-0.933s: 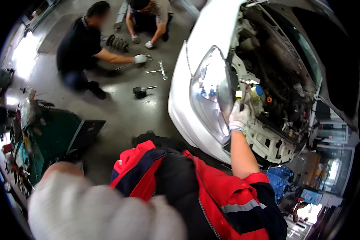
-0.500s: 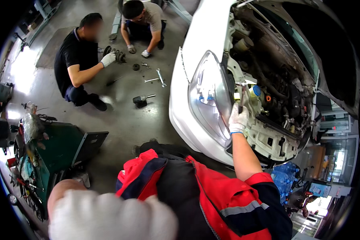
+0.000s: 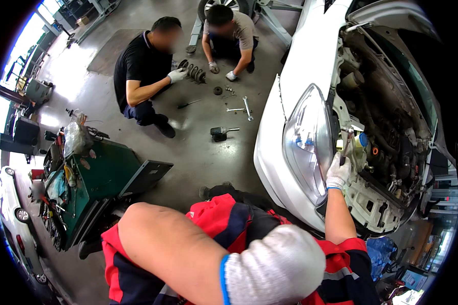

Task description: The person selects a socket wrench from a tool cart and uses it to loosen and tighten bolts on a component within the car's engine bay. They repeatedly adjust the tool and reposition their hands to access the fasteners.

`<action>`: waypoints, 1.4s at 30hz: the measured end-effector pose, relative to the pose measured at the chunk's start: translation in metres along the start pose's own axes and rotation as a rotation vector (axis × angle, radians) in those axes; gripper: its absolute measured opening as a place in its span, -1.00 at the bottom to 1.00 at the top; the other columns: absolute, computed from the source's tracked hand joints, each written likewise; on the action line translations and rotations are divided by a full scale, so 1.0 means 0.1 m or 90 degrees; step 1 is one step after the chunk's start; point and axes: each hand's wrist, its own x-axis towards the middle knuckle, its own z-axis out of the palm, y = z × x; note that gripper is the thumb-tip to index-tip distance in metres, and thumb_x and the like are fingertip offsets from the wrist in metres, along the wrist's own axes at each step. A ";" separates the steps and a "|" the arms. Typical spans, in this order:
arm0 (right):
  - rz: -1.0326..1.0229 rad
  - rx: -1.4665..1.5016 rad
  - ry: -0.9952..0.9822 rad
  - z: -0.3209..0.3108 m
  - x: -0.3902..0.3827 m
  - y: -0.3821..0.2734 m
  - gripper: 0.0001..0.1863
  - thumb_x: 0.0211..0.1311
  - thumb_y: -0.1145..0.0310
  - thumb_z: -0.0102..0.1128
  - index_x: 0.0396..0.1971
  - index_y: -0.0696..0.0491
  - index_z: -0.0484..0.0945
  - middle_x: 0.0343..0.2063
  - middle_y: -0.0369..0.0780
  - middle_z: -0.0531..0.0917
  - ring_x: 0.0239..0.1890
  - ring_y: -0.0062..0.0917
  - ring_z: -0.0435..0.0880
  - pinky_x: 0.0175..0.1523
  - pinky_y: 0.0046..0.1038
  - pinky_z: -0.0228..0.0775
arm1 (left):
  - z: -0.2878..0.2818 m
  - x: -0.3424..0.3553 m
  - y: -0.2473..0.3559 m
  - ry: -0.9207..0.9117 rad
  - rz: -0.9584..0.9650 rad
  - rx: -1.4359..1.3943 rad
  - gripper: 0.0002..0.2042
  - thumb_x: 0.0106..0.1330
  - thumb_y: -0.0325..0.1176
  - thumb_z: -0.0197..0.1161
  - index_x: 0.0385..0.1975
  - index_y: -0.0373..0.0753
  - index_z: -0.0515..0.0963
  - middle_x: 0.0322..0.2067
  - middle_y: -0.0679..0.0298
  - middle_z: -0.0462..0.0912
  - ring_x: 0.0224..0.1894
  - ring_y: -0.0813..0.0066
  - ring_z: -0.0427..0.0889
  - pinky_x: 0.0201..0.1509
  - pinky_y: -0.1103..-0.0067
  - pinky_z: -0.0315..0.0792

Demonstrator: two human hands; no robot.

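Observation:
My left hand [image 3: 275,264], in a white knit glove with a blue cuff, is bent across my chest close to the camera. Its fingers curl under into a fist; anything inside is hidden. My right hand [image 3: 338,173], gloved likewise, reaches into the front of the white car's open engine bay, just behind the headlight [image 3: 306,137]. It grips a ratchet wrench [image 3: 347,141] by its dark handle, the metal head pointing away from me. Beside the tool's head are a blue cap [image 3: 362,140] and, further right, an orange ring [image 3: 375,151].
Left stands a green tool cart [image 3: 104,170] with tools on top. Two people crouch on the floor ahead; one gloved hand [image 3: 177,75] holds a coil-spring strut [image 3: 193,72]. Spanners [image 3: 247,108], a screwdriver [image 3: 188,104] and an impact wrench [image 3: 221,133] lie on the floor.
My left fist has swung rightward across my chest, its forearm now fully in view. The view has turned left, so the scene shifts right. My right hand keeps its grip by the headlight.

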 end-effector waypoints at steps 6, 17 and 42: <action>0.026 0.006 0.007 -0.04 -0.01 -0.01 -0.47 0.37 -0.07 0.25 -0.27 0.22 0.64 -0.36 0.06 0.68 -0.26 -0.04 0.68 -0.10 -0.10 0.48 | -0.10 0.22 0.22 0.117 -0.081 0.079 -0.78 0.10 -0.28 0.29 -0.74 -0.15 0.53 -0.79 0.24 0.32 -0.84 0.44 0.25 -0.79 0.45 0.08; 0.022 -0.022 0.000 -0.04 -0.06 -0.05 -0.54 0.32 -0.01 0.31 -0.34 0.17 0.64 -0.36 0.03 0.67 -0.24 -0.03 0.66 -0.08 -0.07 0.45 | -0.48 0.35 -0.42 -0.580 0.209 -0.180 -0.74 0.27 -0.32 0.18 -0.65 -0.26 0.60 -0.67 0.20 0.61 -0.58 0.23 0.68 -0.59 0.40 0.51; 0.045 -0.001 -0.020 -0.02 0.01 -0.03 -0.48 0.29 -0.08 0.31 -0.35 0.18 0.63 -0.38 0.03 0.68 -0.27 -0.03 0.67 -0.10 -0.09 0.46 | -0.03 -0.17 -1.41 0.195 -0.004 -0.477 -0.69 -0.01 -0.21 0.50 -0.27 -0.16 0.68 -0.62 0.29 0.56 -0.59 0.26 0.60 -0.52 0.33 0.42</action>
